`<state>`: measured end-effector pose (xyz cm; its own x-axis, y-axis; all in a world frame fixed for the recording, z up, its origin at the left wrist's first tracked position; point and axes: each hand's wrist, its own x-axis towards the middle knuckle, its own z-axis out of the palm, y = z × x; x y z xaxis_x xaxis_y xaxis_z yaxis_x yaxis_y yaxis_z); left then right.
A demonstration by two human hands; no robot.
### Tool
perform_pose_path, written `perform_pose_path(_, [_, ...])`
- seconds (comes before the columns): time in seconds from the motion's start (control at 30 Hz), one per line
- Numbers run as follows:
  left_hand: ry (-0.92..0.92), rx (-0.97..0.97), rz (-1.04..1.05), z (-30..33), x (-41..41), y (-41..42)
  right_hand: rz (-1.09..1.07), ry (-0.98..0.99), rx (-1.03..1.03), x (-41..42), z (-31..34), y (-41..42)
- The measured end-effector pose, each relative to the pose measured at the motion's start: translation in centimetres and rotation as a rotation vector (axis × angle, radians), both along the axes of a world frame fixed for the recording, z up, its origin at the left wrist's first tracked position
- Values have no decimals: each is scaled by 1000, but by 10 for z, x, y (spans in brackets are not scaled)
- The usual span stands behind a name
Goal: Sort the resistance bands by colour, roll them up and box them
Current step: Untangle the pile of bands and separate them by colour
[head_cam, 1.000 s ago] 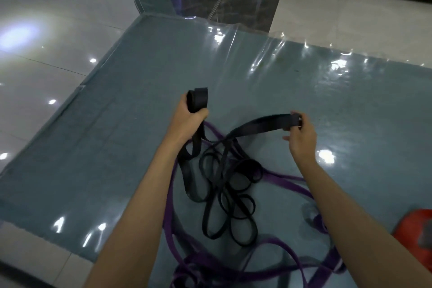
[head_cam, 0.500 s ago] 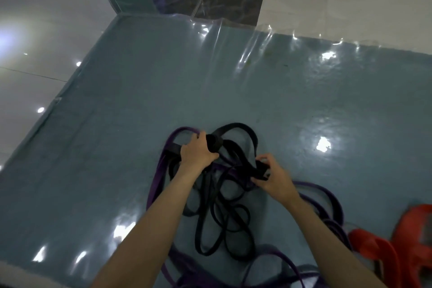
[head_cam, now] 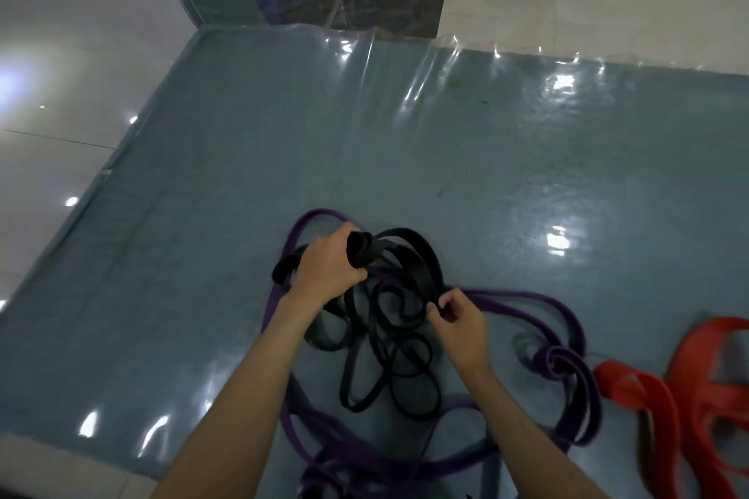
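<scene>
Both hands sit much lower than a second ago. The left hand (head_cam: 328, 271), which then held a folded end of the black band (head_cam: 409, 255) up in the air, now grips that folded end down over the tangle lying on the table (head_cam: 227, 215), near its front edge. The right hand (head_cam: 456, 316), which then pinched the band's other end out to the right with the strap stretched taut between the hands, now pinches the band close to the left hand, and the strap between them arches in a slack loop. More of the red bands (head_cam: 664, 397) shows toward the table's right side.
</scene>
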<state>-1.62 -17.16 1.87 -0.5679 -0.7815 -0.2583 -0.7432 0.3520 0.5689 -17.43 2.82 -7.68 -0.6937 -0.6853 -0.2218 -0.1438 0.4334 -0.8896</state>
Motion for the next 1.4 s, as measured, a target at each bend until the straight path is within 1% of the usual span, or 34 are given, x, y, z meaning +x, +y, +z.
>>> perform_pose_path(0.1, [168,272,84,21,30,26,-1,-159,-57,7,6,28])
perform_pose_path(0.13, [206,367,104,23,39,36,6,-186,-40,9,7,38])
perform_pose_path(0.2, [217,479,120,14,51,60,58,-183,41,14,6,53])
perform_pose_path(0.23, [188,489,121,5,54,71,107,-155,94,16,6,59])
perform_pose_path(0.3, [72,451,126,-18,56,93,225,-59,189,21,5,66])
perform_pose_path(0.37, [-66,398,141,-38,54,113,282,-20,231,23,6,67])
perform_pose_path(0.4, [-121,346,143,-46,52,122,308,-32,239,24,6,65])
perform_pose_path(0.47, [-215,176,105,-57,47,138,352,-108,243,29,8,57])
perform_pose_path(0.5, [-241,98,79,-60,44,147,359,-155,239,33,8,54])
perform_pose_path(0.57, [-245,10,65,-65,38,162,347,-234,225,45,9,51])
perform_pose_path(0.63, [-210,-19,94,-68,34,169,300,-298,214,55,8,53])
perform_pose_path(0.7, [-141,10,133,-69,33,166,227,-430,158,64,6,56])
perform_pose_path(0.77, [-23,148,187,-66,35,158,151,-632,88,74,7,57])
perform_pose_path(0.8, [42,232,207,-63,37,156,118,-691,57,79,9,57])
perform_pose_path(0.87, [145,339,227,-58,42,155,78,-732,10,86,14,59])
perform_pose_path(0.93, [249,393,250,-47,43,156,57,-761,-32,87,27,60])
perform_pose_path(1.0, [339,427,260,-30,35,156,38,-718,-83,78,44,61])
perform_pose_path(1.13, [450,400,172,18,-6,150,37,-611,-171,35,95,62])
perform_pose_path(1.4, [582,307,-16,112,-129,146,43,-376,-291,-85,200,72])
